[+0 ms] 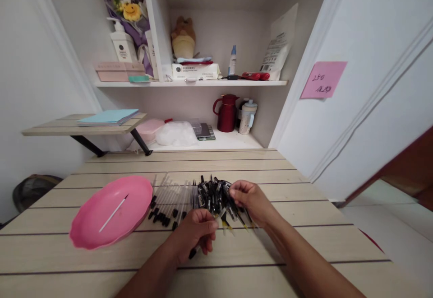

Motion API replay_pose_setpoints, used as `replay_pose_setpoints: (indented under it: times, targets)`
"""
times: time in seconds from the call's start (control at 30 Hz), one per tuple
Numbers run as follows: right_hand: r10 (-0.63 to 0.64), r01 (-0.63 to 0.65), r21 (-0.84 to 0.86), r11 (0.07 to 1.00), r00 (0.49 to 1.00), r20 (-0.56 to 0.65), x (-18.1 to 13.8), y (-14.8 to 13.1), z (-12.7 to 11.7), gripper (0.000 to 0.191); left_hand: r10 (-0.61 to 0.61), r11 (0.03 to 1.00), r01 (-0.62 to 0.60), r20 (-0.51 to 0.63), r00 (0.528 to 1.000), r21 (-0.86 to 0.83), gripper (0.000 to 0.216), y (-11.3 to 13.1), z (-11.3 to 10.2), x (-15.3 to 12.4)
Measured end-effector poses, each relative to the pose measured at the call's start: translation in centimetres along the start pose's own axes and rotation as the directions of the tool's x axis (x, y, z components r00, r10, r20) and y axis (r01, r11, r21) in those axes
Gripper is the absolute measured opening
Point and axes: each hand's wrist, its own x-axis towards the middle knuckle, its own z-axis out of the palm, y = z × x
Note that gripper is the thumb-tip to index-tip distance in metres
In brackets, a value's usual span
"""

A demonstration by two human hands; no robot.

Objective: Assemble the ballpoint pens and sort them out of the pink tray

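Observation:
In my left hand [202,231], a clear pen barrel is pinched, its black end [192,253] sticking out below the fingers and its clear end pointing toward the pile. My right hand [246,197] has thumb and forefinger pressed together at the right edge of a heap of black pen parts with clips [212,193]. What sits between those fingertips is too small to make out. Left of the heap, several clear pen barrels with black ends [170,201] lie side by side. On a pink tray [91,216] rests one white pen refill [113,213] with a dark tip.
The slatted wooden table [297,244] runs up to a white shelf unit. A small raised stand [54,126] carries blue paper [108,116] at the left. At the back are a plastic bag [176,134], a red jug [227,114] and a pale cup [248,118].

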Motion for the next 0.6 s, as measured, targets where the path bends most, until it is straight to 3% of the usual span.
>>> replay_pose_setpoints:
  times: [0.1, 0.17, 0.27, 0.37, 0.47, 0.6]
  targets:
    - [-0.016, 0.008, -0.109, 0.994, 0.997, -0.074, 0.8, 0.1, -1.8, 0.015, 0.087, 0.966, -0.047, -0.147, 0.985, 0.253, 0.022, 0.2, -0.9, 0.1]
    - [-0.002, -0.005, -0.218, 0.976, 0.999, -0.033, 1.1, 0.6, -2.6, 0.015, 0.261, 0.851, -0.086, -0.276, 0.925, 0.519, 0.026, 0.8, -1.6, 0.1]
    - [-0.009, 0.033, -0.414, 0.910, 0.998, 0.060, 1.3, 1.7, -2.9, 0.017, 0.469, 0.636, -0.039, -0.347, 0.812, 0.771, 0.031, 1.9, -2.8, -0.1]
    - [-0.035, 0.081, -0.552, 0.830, 0.995, 0.094, 1.3, 2.2, -2.8, 0.016, 0.507, 0.517, 0.081, -0.381, 0.774, 0.852, 0.033, 2.3, -4.0, 0.0]
    - [-0.046, 0.068, -0.572, 0.817, 0.997, 0.054, 1.4, 2.3, -2.8, 0.014, 0.499, 0.416, 0.162, -0.374, 0.782, 0.895, 0.037, 2.1, -5.1, 0.5]
    - [-0.060, 0.052, -0.561, 0.826, 0.998, 0.004, 1.6, 2.4, -2.7, 0.013, 0.495, 0.400, 0.210, -0.403, 0.770, 0.892, 0.034, 1.4, -6.0, 1.0]
